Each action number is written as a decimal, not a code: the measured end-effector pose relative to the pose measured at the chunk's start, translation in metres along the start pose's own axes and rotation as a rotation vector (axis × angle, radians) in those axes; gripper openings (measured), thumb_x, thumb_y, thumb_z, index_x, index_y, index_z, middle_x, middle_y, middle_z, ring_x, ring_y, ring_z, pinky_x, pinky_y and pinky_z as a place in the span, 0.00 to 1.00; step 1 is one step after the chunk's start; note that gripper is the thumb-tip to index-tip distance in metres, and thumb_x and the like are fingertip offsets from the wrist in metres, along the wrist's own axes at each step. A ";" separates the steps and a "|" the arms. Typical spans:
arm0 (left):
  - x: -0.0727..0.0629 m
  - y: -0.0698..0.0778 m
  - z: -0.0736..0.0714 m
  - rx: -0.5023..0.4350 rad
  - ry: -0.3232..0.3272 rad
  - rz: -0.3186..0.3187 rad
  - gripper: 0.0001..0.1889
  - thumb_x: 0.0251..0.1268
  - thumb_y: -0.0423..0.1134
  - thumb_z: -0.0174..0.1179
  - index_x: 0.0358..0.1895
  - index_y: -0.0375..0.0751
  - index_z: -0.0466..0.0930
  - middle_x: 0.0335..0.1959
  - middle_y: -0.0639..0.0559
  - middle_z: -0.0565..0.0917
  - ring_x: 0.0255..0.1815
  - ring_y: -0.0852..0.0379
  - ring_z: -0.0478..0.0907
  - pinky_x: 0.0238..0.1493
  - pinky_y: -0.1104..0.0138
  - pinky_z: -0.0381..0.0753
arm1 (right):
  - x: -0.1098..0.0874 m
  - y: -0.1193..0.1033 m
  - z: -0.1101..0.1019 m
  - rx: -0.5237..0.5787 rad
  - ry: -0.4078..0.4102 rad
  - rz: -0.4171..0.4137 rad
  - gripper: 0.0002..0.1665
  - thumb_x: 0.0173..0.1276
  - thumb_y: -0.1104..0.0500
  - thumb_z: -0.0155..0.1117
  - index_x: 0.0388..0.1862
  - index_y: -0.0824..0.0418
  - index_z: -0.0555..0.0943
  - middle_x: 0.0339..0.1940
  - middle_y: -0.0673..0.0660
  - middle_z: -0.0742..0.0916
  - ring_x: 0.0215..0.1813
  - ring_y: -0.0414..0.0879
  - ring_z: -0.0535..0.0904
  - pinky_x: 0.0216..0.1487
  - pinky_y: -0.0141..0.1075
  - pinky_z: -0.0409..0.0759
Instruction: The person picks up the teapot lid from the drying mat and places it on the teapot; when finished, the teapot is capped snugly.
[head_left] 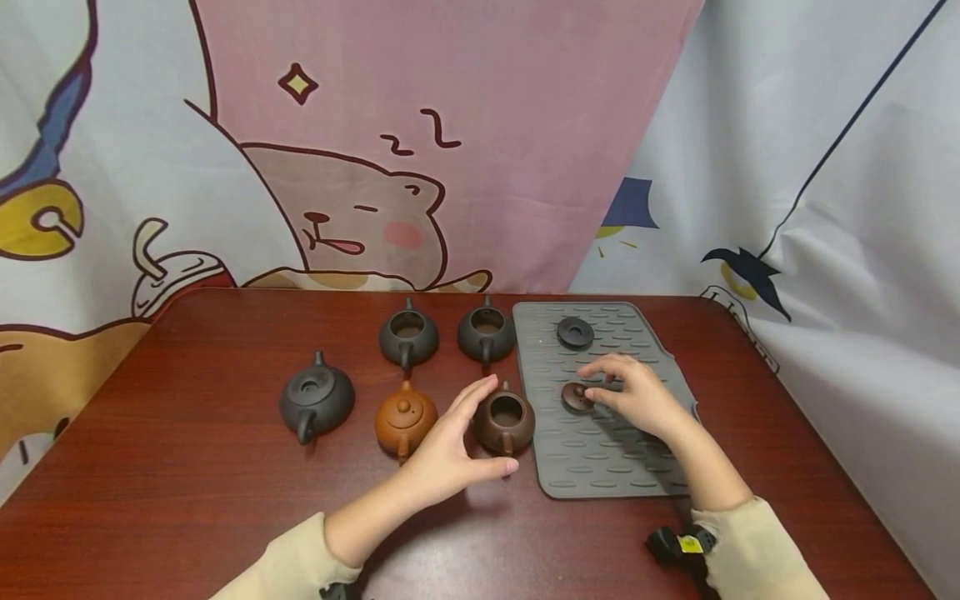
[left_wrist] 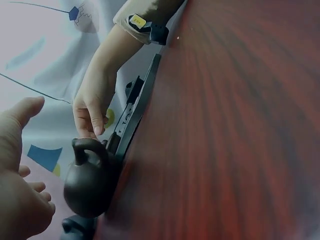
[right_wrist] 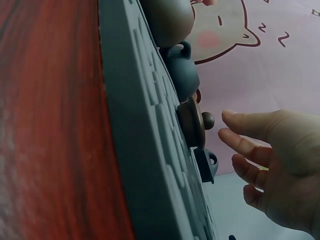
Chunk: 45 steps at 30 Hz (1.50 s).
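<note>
A round brown teapot stands lidless beside the grey mat. My left hand is at its left side, thumb and fingers spread apart, holding nothing; in the left wrist view the same teapot is apart from the hand. The teapot's brown lid lies on the mat, knob up. My right hand hovers at that lid; in the right wrist view a gap shows between the lid's knob and the fingers of the right hand.
An orange-brown lidded teapot stands left of the brown one. Two dark lidless teapots stand behind. A dark teapot is farther left. A dark lid lies on the mat's far part. A patterned curtain hangs behind the table.
</note>
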<state>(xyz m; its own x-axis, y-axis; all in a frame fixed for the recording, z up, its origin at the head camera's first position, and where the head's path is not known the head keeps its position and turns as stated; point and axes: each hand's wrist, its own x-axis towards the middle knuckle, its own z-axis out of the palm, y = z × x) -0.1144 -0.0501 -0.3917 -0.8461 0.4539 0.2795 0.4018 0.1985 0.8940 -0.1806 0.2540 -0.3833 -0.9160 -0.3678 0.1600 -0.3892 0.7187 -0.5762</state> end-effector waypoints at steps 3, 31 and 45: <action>0.002 -0.005 0.002 0.013 0.002 -0.022 0.50 0.49 0.43 0.74 0.75 0.44 0.54 0.73 0.56 0.56 0.72 0.58 0.53 0.68 0.54 0.54 | 0.002 0.002 0.001 0.005 -0.024 0.002 0.16 0.62 0.63 0.69 0.50 0.60 0.83 0.51 0.56 0.82 0.43 0.51 0.73 0.38 0.44 0.71; 0.003 -0.032 0.010 0.014 0.019 -0.146 0.48 0.50 0.43 0.73 0.73 0.37 0.55 0.72 0.46 0.59 0.72 0.53 0.54 0.68 0.53 0.55 | 0.004 0.008 0.012 0.016 -0.020 0.004 0.10 0.62 0.64 0.69 0.43 0.55 0.85 0.47 0.54 0.84 0.48 0.52 0.75 0.44 0.49 0.73; 0.003 -0.032 0.010 0.007 0.021 -0.150 0.48 0.50 0.43 0.73 0.73 0.37 0.56 0.72 0.46 0.60 0.72 0.52 0.55 0.67 0.52 0.55 | 0.001 -0.004 0.001 -0.039 0.033 -0.034 0.11 0.61 0.65 0.69 0.43 0.56 0.85 0.46 0.54 0.84 0.45 0.53 0.75 0.39 0.46 0.73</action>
<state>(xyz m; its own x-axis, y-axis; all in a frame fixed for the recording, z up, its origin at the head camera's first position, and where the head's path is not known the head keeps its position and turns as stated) -0.1263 -0.0469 -0.4231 -0.9038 0.4007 0.1501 0.2727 0.2691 0.9237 -0.1803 0.2501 -0.3816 -0.9045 -0.3735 0.2058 -0.4234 0.7286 -0.5384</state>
